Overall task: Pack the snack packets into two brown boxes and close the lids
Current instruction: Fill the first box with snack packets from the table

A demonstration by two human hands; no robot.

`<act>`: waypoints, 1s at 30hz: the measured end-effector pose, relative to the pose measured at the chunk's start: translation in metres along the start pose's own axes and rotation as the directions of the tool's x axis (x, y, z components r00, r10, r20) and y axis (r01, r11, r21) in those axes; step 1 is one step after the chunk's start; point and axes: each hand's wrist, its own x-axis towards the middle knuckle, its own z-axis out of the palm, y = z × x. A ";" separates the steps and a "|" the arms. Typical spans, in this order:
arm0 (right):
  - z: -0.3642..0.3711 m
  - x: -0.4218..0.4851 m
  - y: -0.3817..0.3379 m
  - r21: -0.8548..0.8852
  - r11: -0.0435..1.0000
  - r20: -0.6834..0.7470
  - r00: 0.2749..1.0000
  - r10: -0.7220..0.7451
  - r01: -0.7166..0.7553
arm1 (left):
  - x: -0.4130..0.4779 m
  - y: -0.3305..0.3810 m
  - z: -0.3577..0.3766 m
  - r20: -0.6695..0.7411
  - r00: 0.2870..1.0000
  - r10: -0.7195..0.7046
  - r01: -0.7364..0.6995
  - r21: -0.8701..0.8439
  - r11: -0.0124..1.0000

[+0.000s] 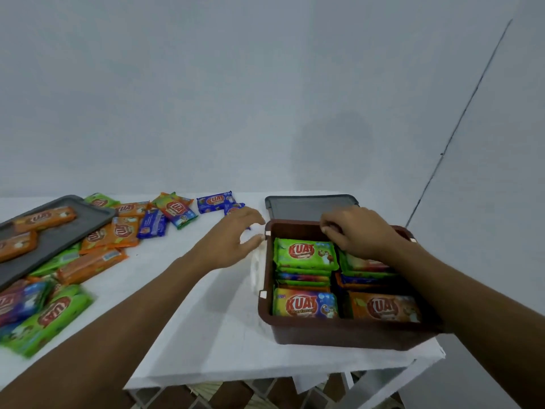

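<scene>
Right hand (358, 231) covers the far end of the green packet (362, 265) at the back right of the brown box (339, 329); whether its fingertips pinch or only press cannot be told. Right forearm hides the box's right wall. Lower packets in each stack show edges only. Gray lid (300, 206) behind the box: near edge hidden by box and hand. Left hand (233, 240) hides most of a blue packet (234, 208). Second gray lid (73, 228) and the orange packet (14, 246) on it are cut by the left edge. Near-left pile (50, 317) is blurred. White object (257, 267) beside the box: unidentifiable.
</scene>
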 end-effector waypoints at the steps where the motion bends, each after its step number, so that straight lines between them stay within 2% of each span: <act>1: 0.001 0.010 -0.006 0.018 1.000 -0.017 1.000 -0.017 0.017 | -0.004 -0.011 -0.004 0.026 0.999 -0.029 0.028 0.024 0.999; 6: 0.013 0.084 -0.044 0.105 0.994 -0.005 1.000 -0.027 0.027 | -0.019 -0.087 -0.028 0.171 0.967 -0.189 0.147 0.231 0.962; 11: 0.039 0.168 -0.081 0.091 0.995 0.275 0.961 0.022 -0.048 | -0.020 -0.159 -0.054 0.228 0.924 -0.308 0.192 0.422 0.886; 13: 0.053 0.196 -0.098 0.075 0.995 0.373 0.927 0.032 -0.065 | -0.021 -0.184 -0.061 0.218 0.892 -0.397 0.246 0.503 0.829; 15: 0.072 0.221 -0.117 0.052 0.996 0.435 0.900 0.041 -0.071 | -0.024 -0.209 -0.066 0.140 0.861 -0.488 0.324 0.588 0.741; 18: 0.098 0.245 -0.139 0.007 0.998 0.457 0.888 0.046 -0.055 | -0.034 -0.232 -0.069 0.093 0.831 -0.548 0.340 0.696 0.633; 22: 0.127 0.268 -0.170 0.014 0.997 0.449 0.891 0.062 -0.077 | -0.049 -0.249 -0.068 0.142 0.857 -0.496 0.320 0.607 0.727; 25: 0.145 0.284 -0.195 0.056 0.995 0.396 0.917 0.050 -0.078 | -0.055 -0.258 -0.074 0.152 0.909 -0.388 0.251 0.543 0.801; 30: 0.162 0.294 -0.220 0.183 0.960 0.288 0.945 0.153 -0.211 | -0.051 -0.252 -0.073 0.118 0.899 -0.422 0.302 0.531 0.792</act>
